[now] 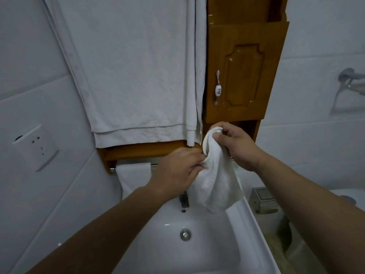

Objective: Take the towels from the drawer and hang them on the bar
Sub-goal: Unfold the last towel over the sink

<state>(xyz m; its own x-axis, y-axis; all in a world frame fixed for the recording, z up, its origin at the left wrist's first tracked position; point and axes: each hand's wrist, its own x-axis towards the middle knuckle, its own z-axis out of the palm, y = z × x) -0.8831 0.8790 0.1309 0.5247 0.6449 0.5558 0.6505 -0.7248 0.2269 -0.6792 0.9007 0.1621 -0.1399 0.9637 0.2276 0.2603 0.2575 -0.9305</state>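
a person's two bare hands hold a small white towel [215, 184] over a white sink [197, 254]. the right hand [235, 145] pinches the towel's bunched top corner between thumb and curled fingers, and the cloth hangs down below it. the left hand [177, 171], lower and just beside the right, curls its fingers into the towel's left edge. just beyond the left hand runs a chrome bar [154, 165], with a second white towel [134, 177] draped over it to that hand's left. above both hands hang large pale towels [128, 76]. above the right hand is a wooden cabinet door [245, 76]. a tap [184, 200] stands under the left wrist.
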